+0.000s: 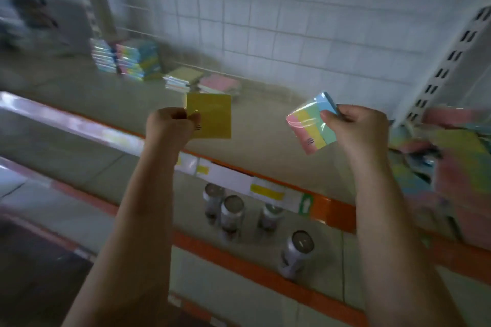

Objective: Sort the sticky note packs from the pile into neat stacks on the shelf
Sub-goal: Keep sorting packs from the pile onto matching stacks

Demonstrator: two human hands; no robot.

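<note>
Above the shelf (265, 141), left hand (170, 125) pinches a yellow pack (212, 117); right hand (356, 125) grips a striped pack (310, 125) (pink, yellow, green, blue).

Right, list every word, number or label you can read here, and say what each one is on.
No text here can be read.
Yellow sticky note pack in the left hand: small dark print at its lower left corner, too small.
Multicolour sticky note pack in the right hand: small dark mark, too small.
Shelf-edge price labels: blurred.
Cans on the lower shelf: print blurred.
</note>
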